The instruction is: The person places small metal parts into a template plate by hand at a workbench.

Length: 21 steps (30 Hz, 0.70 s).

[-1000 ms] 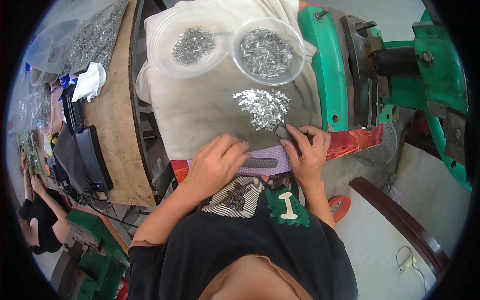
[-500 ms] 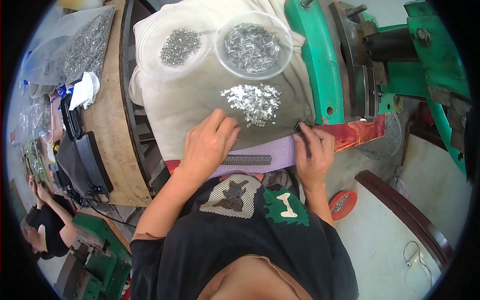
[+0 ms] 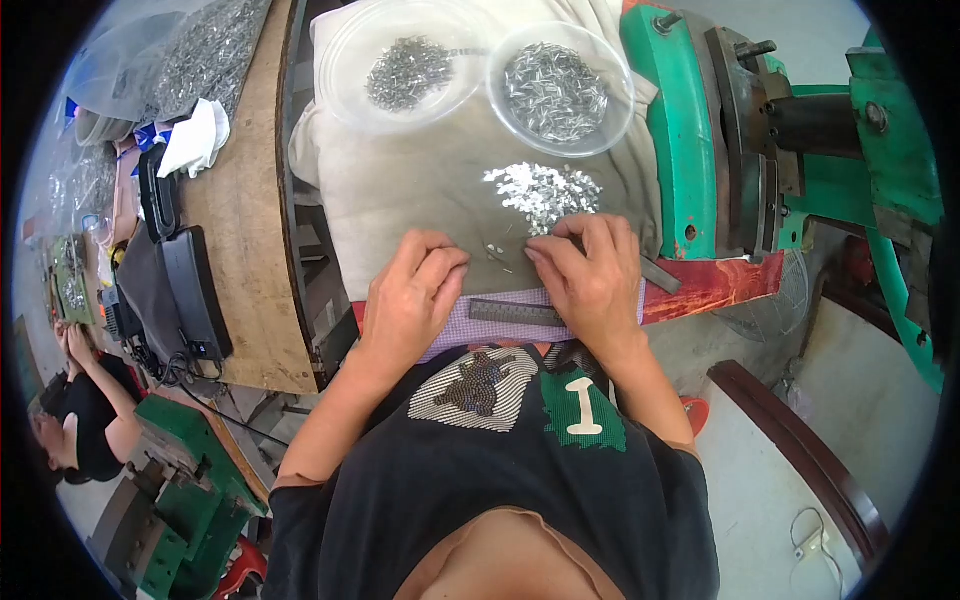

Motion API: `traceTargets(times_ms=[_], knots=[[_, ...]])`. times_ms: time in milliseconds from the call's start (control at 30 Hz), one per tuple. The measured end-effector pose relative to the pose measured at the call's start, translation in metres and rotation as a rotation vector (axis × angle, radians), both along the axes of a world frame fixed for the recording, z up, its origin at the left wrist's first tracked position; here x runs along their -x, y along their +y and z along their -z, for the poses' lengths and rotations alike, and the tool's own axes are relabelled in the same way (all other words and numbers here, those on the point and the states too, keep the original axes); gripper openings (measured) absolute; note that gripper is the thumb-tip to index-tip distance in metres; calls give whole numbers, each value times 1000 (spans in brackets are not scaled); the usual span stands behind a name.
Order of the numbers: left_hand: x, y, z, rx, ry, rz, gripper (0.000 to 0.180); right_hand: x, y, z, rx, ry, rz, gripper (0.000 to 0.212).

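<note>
My left hand (image 3: 415, 295) hovers over the grey-brown cloth (image 3: 400, 190), thumb and fingertips pressed together; whatever they hold is too small to see. Opposite it, my right hand (image 3: 597, 280) has its fingers bent in a pinch at the near edge of a heap of small shiny metal chips (image 3: 548, 192). Anything between those fingertips is hidden. A few loose bits (image 3: 495, 249) lie on the cloth between the hands. Below them, a dark grooved strip (image 3: 515, 313) rests on purple checked fabric. Beside my right hand lies a dark flat bar (image 3: 660, 276).
Two clear round tubs stand at the back: the left tub (image 3: 340, 95) holds short metal pieces, the right tub (image 3: 622, 110) longer pins. A green machine (image 3: 680, 150) borders the right side. To the left is a wooden table (image 3: 245, 240); a person (image 3: 105, 410) works beyond it.
My right hand has left the dark bar and moved left to the chip heap. My left hand has come slightly nearer my body. The whole view has shifted a little.
</note>
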<state>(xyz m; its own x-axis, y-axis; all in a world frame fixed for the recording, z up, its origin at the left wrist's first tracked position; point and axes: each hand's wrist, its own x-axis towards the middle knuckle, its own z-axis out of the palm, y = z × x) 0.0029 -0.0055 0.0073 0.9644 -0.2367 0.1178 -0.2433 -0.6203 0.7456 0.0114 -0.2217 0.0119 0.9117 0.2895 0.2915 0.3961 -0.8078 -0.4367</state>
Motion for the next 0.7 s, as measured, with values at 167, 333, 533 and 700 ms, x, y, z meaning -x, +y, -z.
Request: traceTargets(times_ms=[167, 333, 533, 700], knots=[[-6, -10, 0, -72, -64, 70, 18, 1, 1, -5, 58, -19, 1, 19], [-10, -16, 0, -116, -105, 91, 14, 0, 0, -8, 67, 8, 15, 17], [-3, -2, -3, -181, -106, 85, 15, 8, 3, -4, -92, -12, -17, 20], [-3, 1, 0, -158, -91, 71, 15, 31, 19, 3, -233, -29, -82, 20]])
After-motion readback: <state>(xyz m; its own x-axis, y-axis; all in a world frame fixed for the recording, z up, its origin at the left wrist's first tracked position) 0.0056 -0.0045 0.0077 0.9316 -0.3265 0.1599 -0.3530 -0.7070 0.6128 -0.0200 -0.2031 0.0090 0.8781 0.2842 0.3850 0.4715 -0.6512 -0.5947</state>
